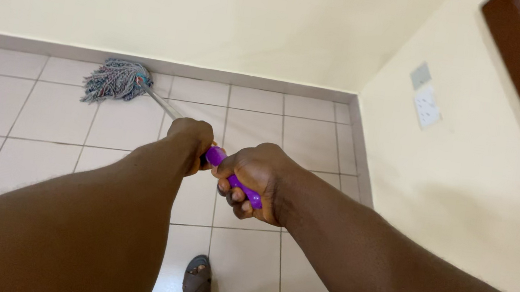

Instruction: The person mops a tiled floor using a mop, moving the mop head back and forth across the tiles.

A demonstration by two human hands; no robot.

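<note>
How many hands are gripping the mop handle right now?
2. The left hand grips the silver metal mop handle further down; the right hand wraps the purple plastic grip at its top end.

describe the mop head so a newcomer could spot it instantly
Start at the grey skirting along the far wall. Just below its left part, on the pale floor tiles, lies the mop head: a frayed bundle of grey-blue strings, the only shaggy thing there.
</note>
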